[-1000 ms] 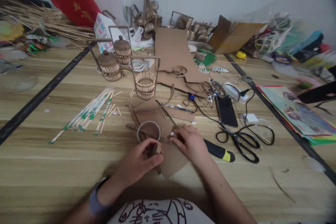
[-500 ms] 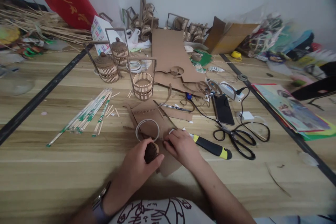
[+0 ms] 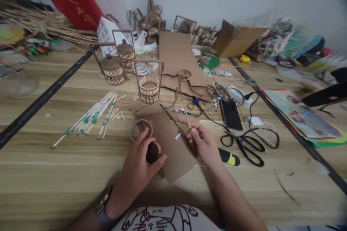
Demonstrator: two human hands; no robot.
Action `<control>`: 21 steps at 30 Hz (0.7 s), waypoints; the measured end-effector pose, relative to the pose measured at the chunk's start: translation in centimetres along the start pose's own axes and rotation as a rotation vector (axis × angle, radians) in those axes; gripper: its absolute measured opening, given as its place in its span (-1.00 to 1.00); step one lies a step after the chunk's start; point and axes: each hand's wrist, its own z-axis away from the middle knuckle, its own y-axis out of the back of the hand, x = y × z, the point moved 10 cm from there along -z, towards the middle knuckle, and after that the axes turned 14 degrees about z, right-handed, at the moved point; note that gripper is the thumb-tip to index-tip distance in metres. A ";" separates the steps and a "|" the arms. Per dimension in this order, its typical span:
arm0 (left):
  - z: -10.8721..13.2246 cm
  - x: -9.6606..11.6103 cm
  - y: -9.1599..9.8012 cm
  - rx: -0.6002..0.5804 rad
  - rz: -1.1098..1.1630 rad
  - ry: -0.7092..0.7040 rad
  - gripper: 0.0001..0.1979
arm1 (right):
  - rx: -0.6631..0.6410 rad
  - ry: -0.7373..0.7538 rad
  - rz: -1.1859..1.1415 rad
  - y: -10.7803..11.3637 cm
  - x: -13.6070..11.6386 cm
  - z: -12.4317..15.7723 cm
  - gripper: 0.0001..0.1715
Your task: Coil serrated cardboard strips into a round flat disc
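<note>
My left hand (image 3: 137,160) curls loosely around a small dark brown coiled roll (image 3: 153,152), thumb on its right side. Its raised fingers overlap the edge of a pale ring (image 3: 130,133). Between the thumb and fingers of my right hand (image 3: 204,146) is a thin cardboard strip (image 3: 185,110), which runs up and away across the table. Beneath both hands lies a sheet of brown cardboard (image 3: 173,162). A black-and-yellow handled cutter (image 3: 230,157) lies beside my right hand, which hides its front part.
Small stick-sided buckets (image 3: 149,88) with tall handles stand ahead, two of them lidded (image 3: 110,68). Packaged sticks (image 3: 90,115) lie to the left. On the right are black scissors (image 3: 251,144), a phone (image 3: 231,114) and cables. A cardboard box (image 3: 238,39) sits at the back.
My right hand has lifted away from the cardboard and now pinches a thin strip. My left fingers have spread more around the roll, and the pale ring has shifted left.
</note>
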 end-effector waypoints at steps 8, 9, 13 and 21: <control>0.5 -1.5 -2.9 -0.301 0.367 0.301 -0.56 | -0.264 -0.203 -0.738 -3.8 -0.4 1.1 -0.60; 0.7 -1.6 -3.2 -0.324 0.399 0.320 -0.55 | -0.287 -0.212 -0.751 -4.3 -0.3 1.3 -0.62; 0.9 -1.4 -3.9 -0.362 0.512 0.342 -0.53 | -0.342 -0.205 -0.739 -5.7 -0.3 2.1 -0.59; 0.8 -1.4 -3.9 -0.353 0.499 0.301 -0.56 | -0.174 0.055 -0.428 -4.0 -2.2 2.2 -0.52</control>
